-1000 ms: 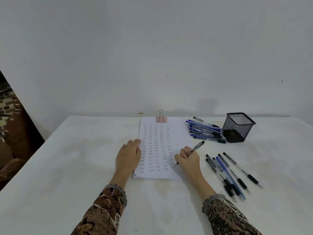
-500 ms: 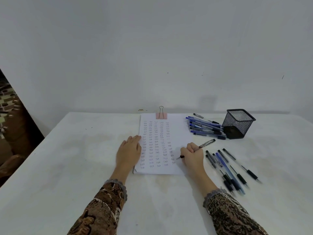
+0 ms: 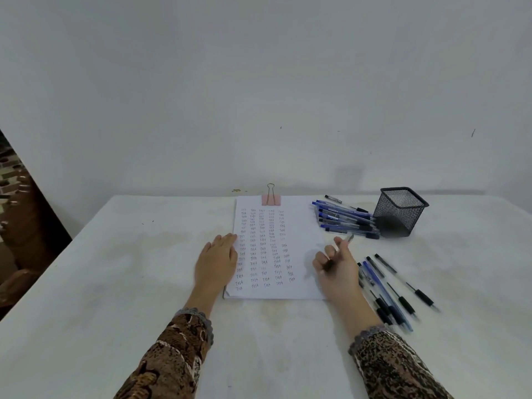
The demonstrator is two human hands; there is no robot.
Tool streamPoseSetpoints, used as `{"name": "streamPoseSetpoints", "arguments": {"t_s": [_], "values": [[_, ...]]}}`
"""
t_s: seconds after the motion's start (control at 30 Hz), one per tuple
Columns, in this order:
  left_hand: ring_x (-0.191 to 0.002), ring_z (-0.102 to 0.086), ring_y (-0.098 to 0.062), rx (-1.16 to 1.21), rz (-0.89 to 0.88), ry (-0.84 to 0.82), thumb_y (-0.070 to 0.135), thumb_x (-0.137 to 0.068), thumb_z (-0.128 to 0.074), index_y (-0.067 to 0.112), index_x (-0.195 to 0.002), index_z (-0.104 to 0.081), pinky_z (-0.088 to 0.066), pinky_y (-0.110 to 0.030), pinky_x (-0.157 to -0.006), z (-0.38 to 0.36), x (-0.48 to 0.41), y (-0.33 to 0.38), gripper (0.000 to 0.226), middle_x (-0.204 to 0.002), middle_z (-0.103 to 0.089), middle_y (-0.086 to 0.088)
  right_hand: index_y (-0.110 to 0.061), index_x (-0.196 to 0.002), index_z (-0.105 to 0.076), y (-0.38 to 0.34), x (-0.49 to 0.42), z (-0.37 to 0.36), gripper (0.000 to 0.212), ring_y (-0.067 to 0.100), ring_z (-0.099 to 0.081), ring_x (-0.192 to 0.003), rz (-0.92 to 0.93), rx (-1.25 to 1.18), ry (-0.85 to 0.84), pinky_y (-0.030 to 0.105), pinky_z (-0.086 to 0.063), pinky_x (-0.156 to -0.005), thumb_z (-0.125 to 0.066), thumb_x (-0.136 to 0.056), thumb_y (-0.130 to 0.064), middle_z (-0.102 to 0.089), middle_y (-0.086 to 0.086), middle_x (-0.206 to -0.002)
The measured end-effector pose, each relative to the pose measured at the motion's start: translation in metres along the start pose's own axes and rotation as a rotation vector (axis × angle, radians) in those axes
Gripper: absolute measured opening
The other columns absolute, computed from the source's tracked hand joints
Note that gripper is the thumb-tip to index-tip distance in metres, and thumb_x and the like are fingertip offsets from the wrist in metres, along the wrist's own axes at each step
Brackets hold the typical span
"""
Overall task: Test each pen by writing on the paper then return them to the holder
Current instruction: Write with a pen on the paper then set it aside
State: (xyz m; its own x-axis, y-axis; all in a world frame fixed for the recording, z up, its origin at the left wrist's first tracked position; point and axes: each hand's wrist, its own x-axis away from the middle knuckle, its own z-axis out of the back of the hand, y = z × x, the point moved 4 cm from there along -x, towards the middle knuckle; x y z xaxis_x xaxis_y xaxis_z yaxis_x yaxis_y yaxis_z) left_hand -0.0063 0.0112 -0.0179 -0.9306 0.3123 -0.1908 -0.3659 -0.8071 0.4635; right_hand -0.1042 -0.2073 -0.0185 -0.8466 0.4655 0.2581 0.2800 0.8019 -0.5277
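Observation:
A white sheet of paper [image 3: 299, 226] lies on the table, covered with columns of small written words and held at its top by a pink binder clip [image 3: 271, 198]. My left hand [image 3: 216, 262] rests flat on the paper's left edge. My right hand [image 3: 336, 264] grips a black pen [image 3: 349, 238] at the paper's right edge, lifted off the sheet; the pen is blurred. A black mesh holder [image 3: 400, 210] stands at the back right. A pile of blue pens [image 3: 344, 218] lies left of the holder. Several more pens [image 3: 394, 289] lie right of my right hand.
The white table [image 3: 115, 283] ends at a white wall behind the clip. A dark brown patterned surface [image 3: 20, 226] shows past the table's left edge. My patterned sleeves cover both forearms near the front.
My right hand has lifted the pen's tip off the paper and drawn back to the right, off the written columns. My left hand has stayed on the sheet.

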Motion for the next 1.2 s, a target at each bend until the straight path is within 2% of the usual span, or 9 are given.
{"name": "streamPoseSetpoints", "arguments": {"t_s": [0.07, 0.13, 0.27, 0.47, 0.57, 0.7, 0.83, 1.1, 1.2], "values": [[-0.14, -0.023, -0.014, -0.004, 0.002, -0.003, 0.019, -0.099, -0.027, 0.018, -0.141, -0.035, -0.014, -0.031, -0.116, 0.0, 0.0, 0.0, 0.043, -0.149, -0.034, 0.002, -0.019, -0.09, -0.052, -0.003, -0.002, 0.002, 0.005, 0.01, -0.037, -0.043, 0.015, -0.081, -0.013, 0.017, -0.035, -0.041, -0.049, -0.091, -0.023, -0.047, -0.006, -0.054], [-0.14, -0.023, -0.014, -0.01, 0.003, 0.001, 0.019, -0.099, -0.027, 0.018, -0.141, -0.035, -0.014, -0.03, -0.115, 0.0, -0.001, 0.001, 0.043, -0.149, -0.033, 0.002, -0.019, -0.091, -0.054, -0.005, -0.002, 0.006, 0.013, 0.007, -0.031, -0.037, 0.004, -0.156, -0.021, 0.015, -0.028, -0.034, -0.058, -0.08, -0.025, -0.044, -0.007, -0.053], [-0.14, -0.024, -0.014, -0.005, 0.015, 0.009, 0.019, -0.099, -0.028, 0.019, -0.141, -0.035, -0.013, -0.029, -0.115, 0.001, 0.0, 0.001, 0.043, -0.149, -0.034, 0.003, -0.022, -0.09, -0.05, -0.007, -0.003, 0.01, 0.015, 0.004, -0.024, -0.031, 0.012, -0.139, 0.058, 0.013, -0.019, -0.028, -0.041, -0.098, -0.031, -0.037, -0.008, -0.047], [-0.141, -0.022, -0.014, -0.003, 0.023, -0.001, 0.019, -0.099, -0.027, 0.02, -0.141, -0.035, -0.014, -0.03, -0.116, -0.001, -0.001, -0.001, 0.043, -0.149, -0.033, 0.004, -0.024, -0.096, -0.055, -0.009, 0.003, 0.008, 0.018, 0.003, -0.021, -0.031, 0.154, -0.01, 0.118, 0.013, -0.017, -0.031, -0.038, -0.1, -0.029, -0.032, -0.009, -0.045], [-0.141, -0.023, -0.014, 0.003, 0.019, -0.004, 0.019, -0.099, -0.028, 0.019, -0.141, -0.035, -0.014, -0.031, -0.116, -0.001, -0.001, -0.001, 0.043, -0.149, -0.034, 0.003, -0.026, -0.095, -0.057, -0.037, 0.006, 0.004, 0.013, 0.004, -0.025, -0.035, 0.281, 0.306, 0.196, 0.014, -0.022, -0.036, -0.044, -0.099, -0.025, -0.04, -0.006, -0.057], [-0.141, -0.023, -0.015, 0.005, 0.017, 0.008, 0.019, -0.099, -0.028, 0.019, -0.141, -0.036, -0.016, -0.031, -0.115, 0.0, 0.0, 0.0, 0.043, -0.148, -0.035, 0.003, -0.021, -0.118, -0.056, -0.101, 0.015, 0.007, 0.029, 0.017, -0.05, -0.063, 0.57, 1.234, 0.369, 0.027, -0.042, -0.056, -0.046, -0.093, -0.012, -0.057, 0.006, -0.09], [-0.141, -0.022, -0.014, 0.007, 0.022, 0.005, 0.019, -0.099, -0.027, 0.018, -0.142, -0.034, -0.015, -0.03, -0.116, 0.001, 0.0, 0.002, 0.043, -0.149, -0.033, 0.003, -0.019, -0.119, -0.061, -0.124, 0.007, 0.041, 0.034, 0.031, -0.057, -0.097, 0.355, 1.845, 0.46, 0.036, -0.048, -0.08, -0.052, -0.087, -0.013, -0.054, 0.012, -0.12], [-0.142, -0.021, -0.015, 0.003, 0.025, -0.004, 0.02, -0.099, -0.027, 0.019, -0.142, -0.034, -0.015, -0.031, -0.116, 0.0, -0.001, 0.0, 0.043, -0.15, -0.032, 0.003, -0.028, -0.116, -0.059, -0.128, 0.009, 0.054, 0.027, 0.029, -0.048, -0.112, 0.285, 2.084, 0.494, 0.038, -0.043, -0.092, -0.05, -0.09, -0.023, -0.051, 0.006, -0.126], [-0.141, -0.023, -0.015, 0.009, 0.025, 0.011, 0.019, -0.099, -0.029, 0.019, -0.141, -0.037, -0.017, -0.032, -0.115, 0.0, -0.001, 0.0, 0.042, -0.148, -0.035, 0.003, -0.023, -0.116, -0.057, -0.13, 0.002, 0.061, 0.027, 0.031, -0.05, -0.112, 0.193, 2.037, 0.396, 0.039, -0.044, -0.096, -0.048, -0.091, -0.022, -0.051, 0.009, -0.127]]}}
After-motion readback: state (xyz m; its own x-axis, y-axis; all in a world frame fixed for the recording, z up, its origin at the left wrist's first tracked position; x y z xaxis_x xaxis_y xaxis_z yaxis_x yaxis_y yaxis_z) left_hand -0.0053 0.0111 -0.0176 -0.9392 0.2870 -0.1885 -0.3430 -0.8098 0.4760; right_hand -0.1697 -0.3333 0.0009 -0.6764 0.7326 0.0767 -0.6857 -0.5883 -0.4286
